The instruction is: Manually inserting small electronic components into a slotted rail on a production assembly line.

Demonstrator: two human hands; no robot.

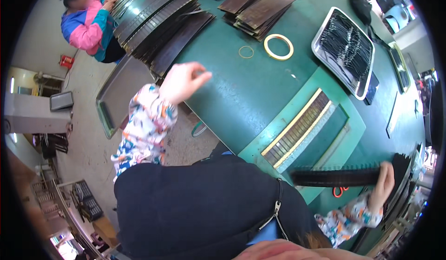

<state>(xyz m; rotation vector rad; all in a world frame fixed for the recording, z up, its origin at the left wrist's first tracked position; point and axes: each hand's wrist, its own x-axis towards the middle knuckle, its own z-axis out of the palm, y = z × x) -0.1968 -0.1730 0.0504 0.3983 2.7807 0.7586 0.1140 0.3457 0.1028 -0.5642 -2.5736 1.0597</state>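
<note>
Item: long black comb-like strip point(337, 175), toothed along its upper edge, lying level across the near right corner of the green table point(241, 88). My right hand point(383, 181) is closed around its right end, fingers wrapped over the strip; the left end reaches out free past the edge of the raised green frame.

Item: my left hand point(182, 81), holding nothing, fingers loosely curled with thumb and fingertips drawn near each other, hovering over the table's left edge, well apart from the strip.

Item: raised green frame point(325, 107) just beyond the strip, holding a slanted row of small dark slats point(297, 130) between a yellow rail and a pale one.

Item: metal tray point(344, 51) of thin black pieces, further out on the right.

Item: two rings, a wide tan one point(278, 47) and a thin smaller one point(246, 52), lying side by side on the bare table, apart.

Item: stacks of dark brown boards point(260, 7) at the far edge; fanned long dark strips point(162, 25) to their left.

Item: another person in a pink and blue jacket point(88, 23), far left, hands at those long strips.

Item: empty grey tray point(121, 93) below the table's left edge.
</note>
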